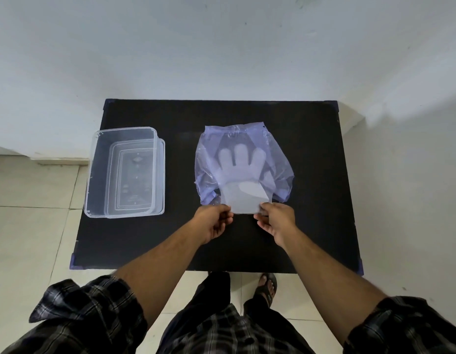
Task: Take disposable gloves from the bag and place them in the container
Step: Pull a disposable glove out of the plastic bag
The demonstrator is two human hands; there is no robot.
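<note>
A thin bluish plastic bag [278, 169] lies on the black table [311, 226], right of centre. Translucent disposable gloves [241, 172] show through it, fingers pointing away from me, with the cuff end sticking out of the bag's near opening. My left hand [214, 222] pinches the cuff's left corner and my right hand [278, 221] pinches its right corner. A clear rectangular plastic container [96, 175] stands open on the table's left edge, seemingly resting on its lid, with nothing visible inside.
The table stands against a white wall, with light tiled floor on both sides. The container overhangs the table's left edge slightly. My foot in a sandal [267, 287] shows below the table's near edge.
</note>
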